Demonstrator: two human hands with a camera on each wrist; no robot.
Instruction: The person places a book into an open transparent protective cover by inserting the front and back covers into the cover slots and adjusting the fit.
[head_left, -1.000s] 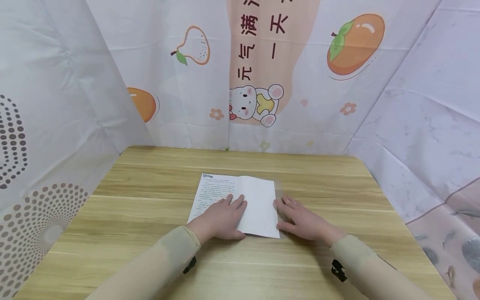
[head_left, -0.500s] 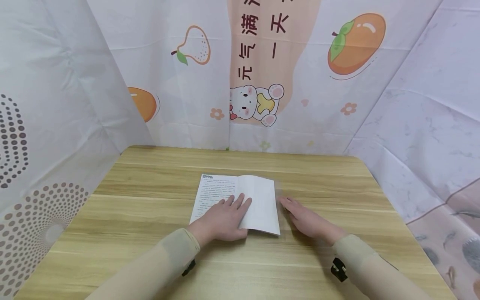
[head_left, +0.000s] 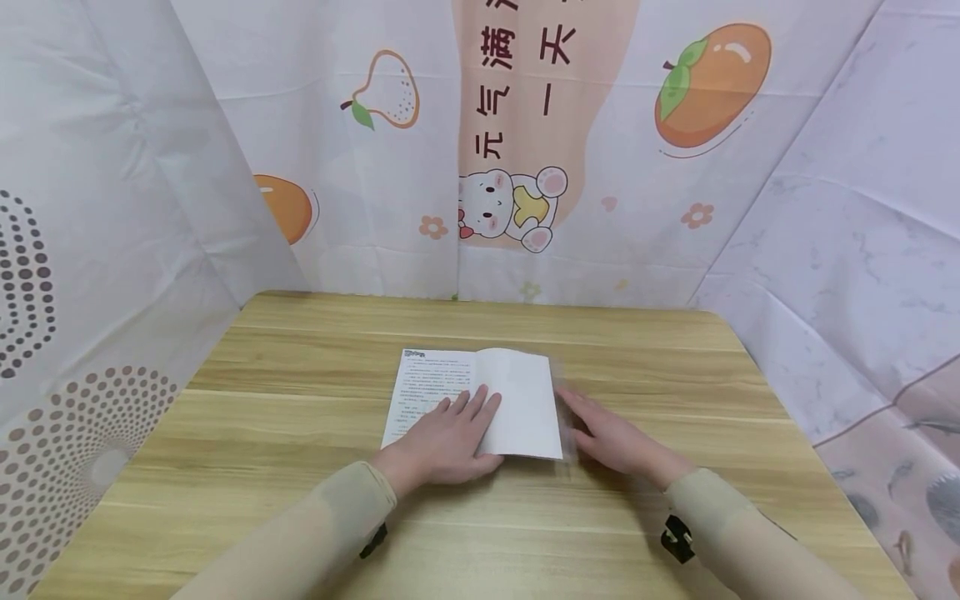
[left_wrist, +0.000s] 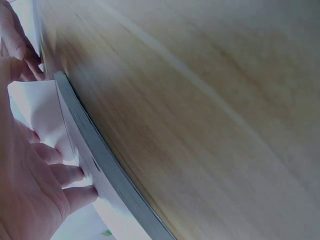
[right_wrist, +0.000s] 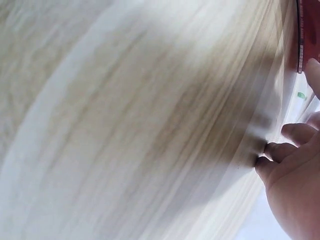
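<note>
An open book [head_left: 521, 408] lies on the wooden table, printed text on its left page and a plain white right page. My left hand [head_left: 450, 437] rests across the book near its fold, fingers spread. In the left wrist view, the left fingertips [left_wrist: 87, 195] press on the page beside the book's edge [left_wrist: 105, 145]. My right hand [head_left: 611, 435] is at the book's right edge, where a clear strip [head_left: 564, 417] sticks out. In the right wrist view, its thumb is by a red cover [right_wrist: 311, 37], while other fingertips [right_wrist: 262, 162] touch the table.
The wooden table [head_left: 300, 367] extends around the book. White printed cloths [head_left: 360, 192] hang at the back and along both sides. A black strap piece [head_left: 677, 539] shows beneath the right sleeve, another [head_left: 372, 542] beneath the left.
My right hand has drawn off the page's right edge and returned close beside it. The right page's lower corner has moved up. My left hand stays on the book, shifted slightly right.
</note>
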